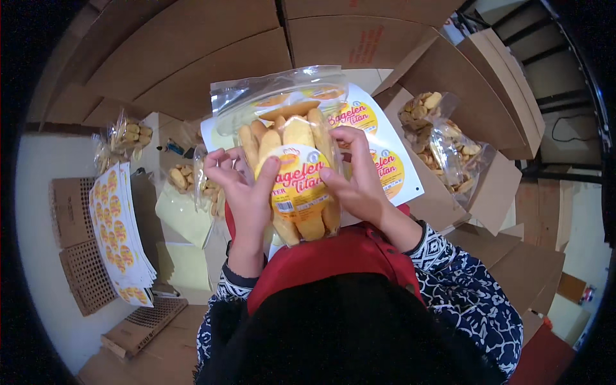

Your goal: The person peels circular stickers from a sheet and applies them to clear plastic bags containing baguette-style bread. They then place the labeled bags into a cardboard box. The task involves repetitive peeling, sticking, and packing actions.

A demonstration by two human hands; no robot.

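Observation:
A clear plastic bag of long golden bread sticks (299,133) is between my hands, just above my lap. On its front is a round yellow label (300,183) with red lettering. My left hand (242,189) grips the bag's left side, thumb on the label's left edge and fingers curled behind. From the right, my right hand (359,183) presses its thumb on the label's other edge, its fingers around the side. The bag's clear upper end (276,96) stretches away from me. Under the bag, a white sheet of round yellow labels (401,154) is partly covered.
An open cardboard box (478,90) at the right holds several filled bags (449,147). More bags (186,179) lie at the left. A stack of label sheets (119,237) leans there by a perforated brown panel (74,212). Large cardboard boxes (192,54) line the far side.

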